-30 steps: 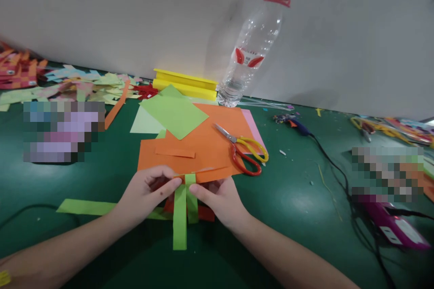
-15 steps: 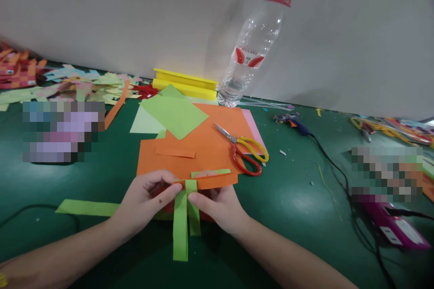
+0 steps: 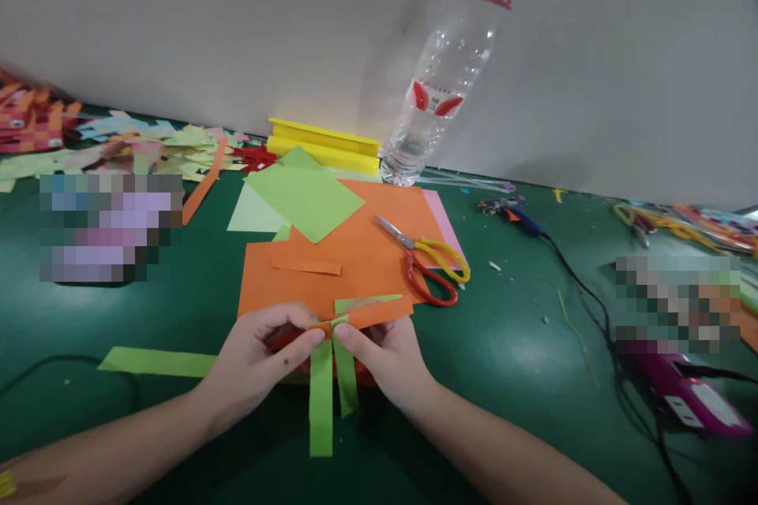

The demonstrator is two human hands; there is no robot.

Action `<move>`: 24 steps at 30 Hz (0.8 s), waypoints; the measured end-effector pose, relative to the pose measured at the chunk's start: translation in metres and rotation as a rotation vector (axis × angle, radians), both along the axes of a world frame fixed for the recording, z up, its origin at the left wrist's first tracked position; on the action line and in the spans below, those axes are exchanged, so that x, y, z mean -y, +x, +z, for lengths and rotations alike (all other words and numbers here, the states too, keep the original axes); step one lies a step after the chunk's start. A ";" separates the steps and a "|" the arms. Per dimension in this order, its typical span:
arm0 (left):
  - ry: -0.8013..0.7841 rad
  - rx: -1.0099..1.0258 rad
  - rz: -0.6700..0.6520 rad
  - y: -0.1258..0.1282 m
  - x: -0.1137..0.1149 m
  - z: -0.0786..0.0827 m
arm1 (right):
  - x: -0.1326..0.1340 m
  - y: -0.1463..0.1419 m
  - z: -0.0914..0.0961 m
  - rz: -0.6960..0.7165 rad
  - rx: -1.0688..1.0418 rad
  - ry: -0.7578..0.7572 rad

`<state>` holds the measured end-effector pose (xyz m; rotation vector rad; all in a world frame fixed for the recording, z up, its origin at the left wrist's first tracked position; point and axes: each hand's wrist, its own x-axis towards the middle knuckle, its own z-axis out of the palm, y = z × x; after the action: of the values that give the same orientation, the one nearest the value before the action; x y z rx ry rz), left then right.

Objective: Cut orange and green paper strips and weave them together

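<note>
My left hand pinches the left end of an orange paper strip between thumb and fingers. My right hand grips the same strip, its thumb pressing where a green paper strip crosses it. Two green lengths hang down between my hands, and another green piece shows behind the orange strip. Some of the fingertips are hidden behind the paper. Under my left wrist, a long green strip lies on the table. Just beyond my hands are orange sheets with a small folded orange strip on top.
Red-and-yellow scissors lie on the orange sheets, beside a green square. A plastic bottle leans against the wall near yellow folded paper. At right are a glue gun and a purple power strip; paper scraps lie far left.
Both hands have shifted slightly, the left a little to the right. My right thumb has moved up onto the crossing, and the hanging green lengths have swung a little right.
</note>
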<state>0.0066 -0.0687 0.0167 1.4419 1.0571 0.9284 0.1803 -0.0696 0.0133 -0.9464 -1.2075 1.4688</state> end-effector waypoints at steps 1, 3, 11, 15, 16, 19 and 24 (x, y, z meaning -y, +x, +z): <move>0.007 -0.005 0.003 0.000 0.000 -0.001 | 0.000 0.000 0.001 0.010 -0.015 -0.005; 0.029 -0.017 0.017 -0.001 0.000 -0.002 | 0.000 -0.001 0.002 0.033 -0.036 -0.004; 0.094 -0.041 0.074 0.001 0.000 0.004 | -0.002 0.001 -0.001 0.037 0.159 -0.126; 0.122 -0.044 0.091 0.002 0.002 0.004 | -0.002 0.002 -0.001 0.066 0.133 -0.096; 0.126 -0.043 0.090 0.002 0.002 0.004 | -0.002 0.001 0.000 0.084 0.116 -0.080; 0.134 -0.036 0.086 0.002 0.002 0.002 | -0.002 0.000 0.003 0.126 0.051 -0.017; 0.074 0.000 0.042 0.002 0.001 -0.001 | -0.003 0.000 0.002 0.132 0.012 0.075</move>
<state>0.0085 -0.0692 0.0152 1.4855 1.0668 1.0067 0.1800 -0.0666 0.0152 -0.8390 -1.3467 1.5114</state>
